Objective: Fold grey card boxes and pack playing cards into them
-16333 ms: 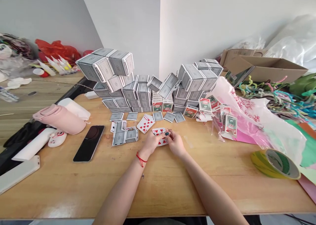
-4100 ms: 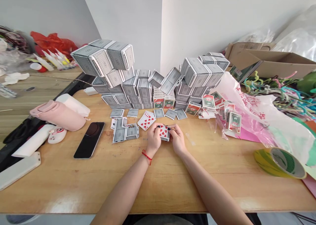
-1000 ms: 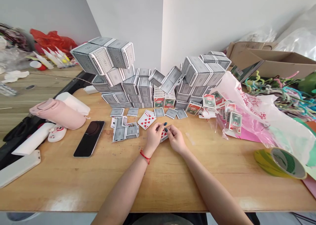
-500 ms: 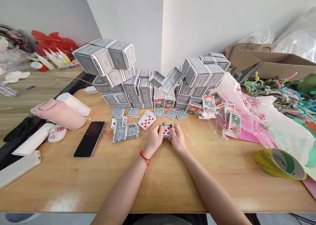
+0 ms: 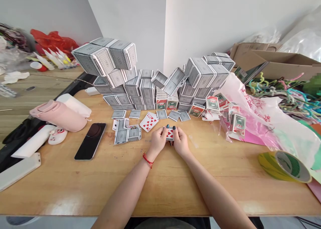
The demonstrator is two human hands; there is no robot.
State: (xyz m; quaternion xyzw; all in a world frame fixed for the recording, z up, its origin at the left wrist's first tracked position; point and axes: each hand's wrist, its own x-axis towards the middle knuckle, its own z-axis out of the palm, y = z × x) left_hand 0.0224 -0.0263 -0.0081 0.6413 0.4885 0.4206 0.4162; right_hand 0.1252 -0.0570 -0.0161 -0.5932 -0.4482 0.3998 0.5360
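Observation:
Between my two hands is a playing card [image 5: 170, 134] with red hearts facing up. My left hand [image 5: 158, 138], with a red bracelet at its wrist, grips the card's left side, thumb on top. My right hand [image 5: 180, 140] grips the right side the same way. The fingers underneath are mostly hidden. Just beyond lie a loose ten-like hearts card [image 5: 149, 122] and several folded cards [image 5: 173, 115] with their patterned backs up. To the left is a pile of folded cards [image 5: 122, 134]. Blocks built from folded cards [image 5: 147, 88] stand stacked behind.
A phone [image 5: 90, 141] and a pink bottle [image 5: 60, 115] lie at left. Boxed card decks [image 5: 212, 103] and a plastic bag [image 5: 263, 105] sit at right, with a tape roll [image 5: 284, 166] nearer. A cardboard box [image 5: 283, 63] stands behind the coloured pipe cleaners [image 5: 288, 91].
Both thumbs have shifted slightly on the card, and the fingers beneath it have moved. The hands stay at nearly the same spot; the surrounding things have not moved.

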